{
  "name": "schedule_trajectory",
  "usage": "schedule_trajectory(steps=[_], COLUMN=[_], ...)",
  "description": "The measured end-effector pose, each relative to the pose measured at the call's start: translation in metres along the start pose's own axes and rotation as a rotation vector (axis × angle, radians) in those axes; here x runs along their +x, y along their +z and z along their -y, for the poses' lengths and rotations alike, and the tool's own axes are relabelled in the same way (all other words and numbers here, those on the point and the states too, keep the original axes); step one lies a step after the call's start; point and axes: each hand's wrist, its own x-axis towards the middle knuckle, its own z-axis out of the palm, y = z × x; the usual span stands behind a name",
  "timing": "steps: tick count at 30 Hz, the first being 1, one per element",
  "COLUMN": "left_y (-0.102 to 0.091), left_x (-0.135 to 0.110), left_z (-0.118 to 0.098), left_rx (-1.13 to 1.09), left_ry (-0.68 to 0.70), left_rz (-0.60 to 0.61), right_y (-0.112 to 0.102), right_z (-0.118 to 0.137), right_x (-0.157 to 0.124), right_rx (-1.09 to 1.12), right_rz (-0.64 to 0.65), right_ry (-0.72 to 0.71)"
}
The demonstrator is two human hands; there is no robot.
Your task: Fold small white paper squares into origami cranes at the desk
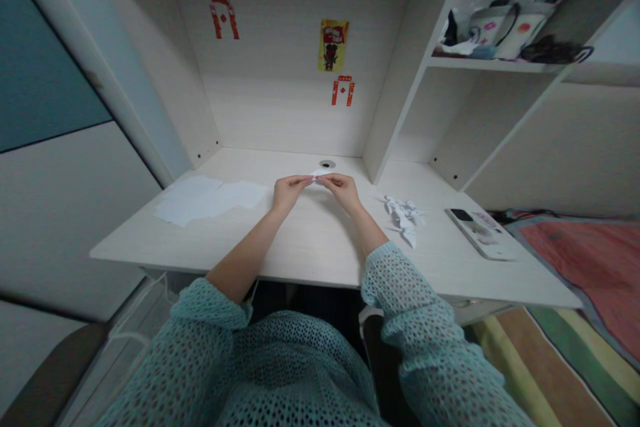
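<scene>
My left hand [289, 191] and my right hand [343, 189] meet over the middle of the desk. Between their pinched fingertips is a small piece of white paper [317, 174], partly hidden by the fingers; its folds are too small to make out. To the left lie overlapping sheets of white paper [197, 199], flat on the desktop. On the right is a loose heap of small folded white paper shapes [403, 217] with pointed ends, which look like paper cranes.
A phone [480, 233] lies on the right of the white desk [310, 253]. Behind my hands is a round cable hole [327, 164]. Cups [523, 27] with scissors and pens stand on the upper right shelf. A striped cloth [565, 353] lies beside the desk.
</scene>
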Motion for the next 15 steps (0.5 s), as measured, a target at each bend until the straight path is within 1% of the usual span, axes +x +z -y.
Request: schedule_trajectory(steps=[5, 9, 15], left_y=[0.002, 0.002, 0.001], left_x=[0.000, 0.000, 0.001], left_z=[0.002, 0.007, 0.011], left_rx=[-0.023, -0.048, -0.076], left_ry=[-0.022, -0.022, -0.006], left_rz=[-0.040, -0.051, -0.047], right_y=[0.003, 0.003, 0.003], right_z=[0.000, -0.003, -0.003], right_x=[0.000, 0.001, 0.001], right_rx=[0.021, 0.015, 0.042], right_rz=[-0.073, -0.105, -0.110], right_ry=[0.042, 0.074, 0.048])
